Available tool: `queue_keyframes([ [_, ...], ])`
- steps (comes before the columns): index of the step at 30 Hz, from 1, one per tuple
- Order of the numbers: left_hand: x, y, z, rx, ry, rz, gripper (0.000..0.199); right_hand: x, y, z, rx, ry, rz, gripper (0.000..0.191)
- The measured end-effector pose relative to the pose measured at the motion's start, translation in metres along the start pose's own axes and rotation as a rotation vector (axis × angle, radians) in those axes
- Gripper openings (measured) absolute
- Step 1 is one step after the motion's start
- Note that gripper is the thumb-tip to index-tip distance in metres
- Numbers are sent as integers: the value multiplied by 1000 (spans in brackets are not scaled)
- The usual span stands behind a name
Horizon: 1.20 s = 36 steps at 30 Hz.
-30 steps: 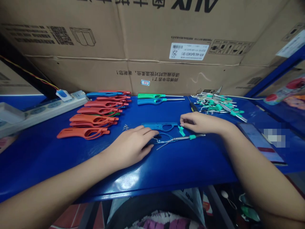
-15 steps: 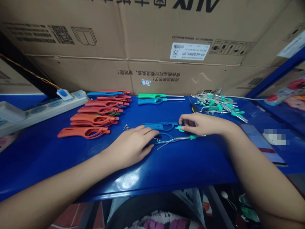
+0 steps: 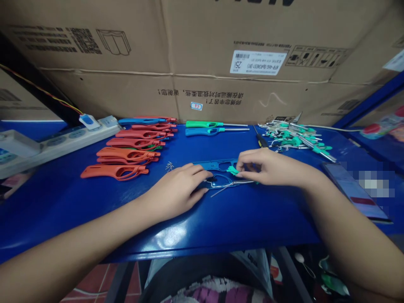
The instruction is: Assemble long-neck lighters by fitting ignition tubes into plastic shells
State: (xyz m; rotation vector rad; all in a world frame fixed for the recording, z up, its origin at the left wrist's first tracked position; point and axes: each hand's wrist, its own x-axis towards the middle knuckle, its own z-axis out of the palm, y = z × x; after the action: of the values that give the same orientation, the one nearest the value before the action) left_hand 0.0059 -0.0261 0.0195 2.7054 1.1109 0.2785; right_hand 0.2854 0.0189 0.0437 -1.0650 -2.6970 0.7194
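1. Brown cardboard, printed upside down and bearing a white label, stands along the table's far edge.
2. The table is glossy blue, with a pale glare toward its near edge.
3. A blue beam slants by the far right corner.
4. Reddish floor tiles show below.

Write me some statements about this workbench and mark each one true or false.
1. The right hand holds a small green piece. True.
2. The left hand rests on the cardboard. False: it holds the near blue casing.
3. The phone lies on the bench's left side. False: it lies on the right.
4. The power strip lies left of the orange casings. True.
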Motion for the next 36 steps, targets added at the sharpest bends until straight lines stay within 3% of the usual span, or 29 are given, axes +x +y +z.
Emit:
queue_keyframes([
  [3, 0, -1, 2, -31, 3, -13, 30, 4, -13, 12, -42, 36, -68, 13],
  [8, 0, -2, 4, -77, -1, -22, 28, 9, -22, 27, -194, 19, -61, 12],
  [25, 0, -1, 4, -77, -7, -25, 27, 9, -18, 27, -220, -12, -97, 20],
  [36, 2, -3, 4, -127, 5, -53, 27, 14, -12, 33, -150, 0, -116, 16],
])
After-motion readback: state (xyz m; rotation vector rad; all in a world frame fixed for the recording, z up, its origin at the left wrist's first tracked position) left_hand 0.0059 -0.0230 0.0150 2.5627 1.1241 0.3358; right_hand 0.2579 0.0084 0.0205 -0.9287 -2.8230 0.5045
